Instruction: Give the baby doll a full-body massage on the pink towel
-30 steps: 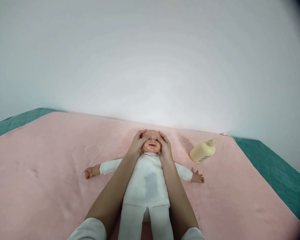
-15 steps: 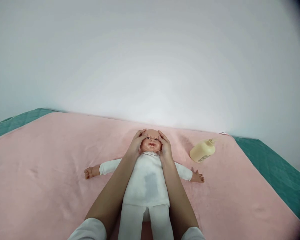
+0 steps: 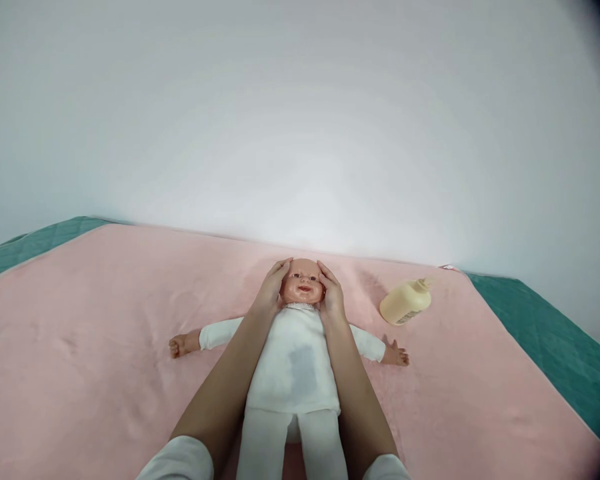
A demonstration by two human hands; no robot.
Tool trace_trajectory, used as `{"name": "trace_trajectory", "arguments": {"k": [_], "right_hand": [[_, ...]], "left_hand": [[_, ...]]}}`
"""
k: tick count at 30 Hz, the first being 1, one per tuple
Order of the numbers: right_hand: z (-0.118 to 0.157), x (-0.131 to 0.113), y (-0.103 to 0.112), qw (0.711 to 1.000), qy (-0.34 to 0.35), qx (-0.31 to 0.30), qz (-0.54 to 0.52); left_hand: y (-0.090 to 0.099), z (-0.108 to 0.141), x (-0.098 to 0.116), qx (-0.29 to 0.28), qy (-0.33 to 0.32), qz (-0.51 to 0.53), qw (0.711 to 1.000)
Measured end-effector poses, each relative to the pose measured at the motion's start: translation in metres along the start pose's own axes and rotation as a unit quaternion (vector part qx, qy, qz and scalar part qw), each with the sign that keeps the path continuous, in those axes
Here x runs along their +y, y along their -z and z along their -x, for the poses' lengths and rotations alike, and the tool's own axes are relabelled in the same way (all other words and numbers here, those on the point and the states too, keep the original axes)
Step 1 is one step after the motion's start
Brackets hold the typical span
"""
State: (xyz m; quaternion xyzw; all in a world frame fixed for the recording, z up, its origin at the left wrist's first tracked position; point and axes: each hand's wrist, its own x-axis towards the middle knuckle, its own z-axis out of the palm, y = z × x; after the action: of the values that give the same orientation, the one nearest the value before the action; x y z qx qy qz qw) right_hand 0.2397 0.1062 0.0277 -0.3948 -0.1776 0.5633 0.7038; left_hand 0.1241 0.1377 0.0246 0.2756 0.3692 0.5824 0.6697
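A baby doll (image 3: 275,373) in a white top and trousers lies on its back, face up, its arms spread to both sides. A bluish-grey patch marks the front of its top. My left hand (image 3: 273,283) cups the left side of the doll's head (image 3: 304,281), fingers curved along it. On the other side, my right hand (image 3: 333,290) holds the head in the same way, fingertips near the temple. Both forearms run alongside the doll's body and cover parts of its sleeves. The back of the head is hidden.
A pale yellow pump bottle (image 3: 405,303) stands tilted in view, right of the doll's head. Under everything spreads a pink blanket (image 3: 105,333), with a green quilted cover (image 3: 545,333) showing at both sides. A white wall (image 3: 300,120) rises behind the far edge.
My thumbs have slid slightly outward from the doll's brow toward the sides of its head. The doll and the bottle stay in place.
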Motion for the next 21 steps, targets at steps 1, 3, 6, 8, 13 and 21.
{"name": "trace_trajectory", "arguments": {"k": [1,3,6,8,13,21], "right_hand": [[0.0,0.0,0.0,1.0,-0.001,-0.001,-0.002],[0.0,0.001,-0.001,1.0,0.003,-0.004,-0.007],[0.001,0.002,-0.001,1.0,0.014,-0.002,-0.011],[0.002,0.001,-0.002,1.0,0.019,-0.004,-0.004],[0.009,-0.002,-0.003,0.998,0.035,-0.004,0.06],[0.01,-0.003,-0.002,0.994,0.046,-0.01,0.094]], "left_hand": [[-0.001,0.0,0.0,-0.001,-0.003,0.004,1.0],[-0.002,0.002,0.001,-0.004,-0.009,0.003,1.0],[-0.004,0.007,0.003,-0.017,-0.013,-0.016,1.0],[-0.004,0.009,0.004,-0.024,-0.017,-0.037,0.999],[-0.002,0.008,0.003,-0.019,-0.044,-0.066,0.997],[0.008,-0.003,-0.008,-0.008,-0.069,-0.109,0.992]]}}
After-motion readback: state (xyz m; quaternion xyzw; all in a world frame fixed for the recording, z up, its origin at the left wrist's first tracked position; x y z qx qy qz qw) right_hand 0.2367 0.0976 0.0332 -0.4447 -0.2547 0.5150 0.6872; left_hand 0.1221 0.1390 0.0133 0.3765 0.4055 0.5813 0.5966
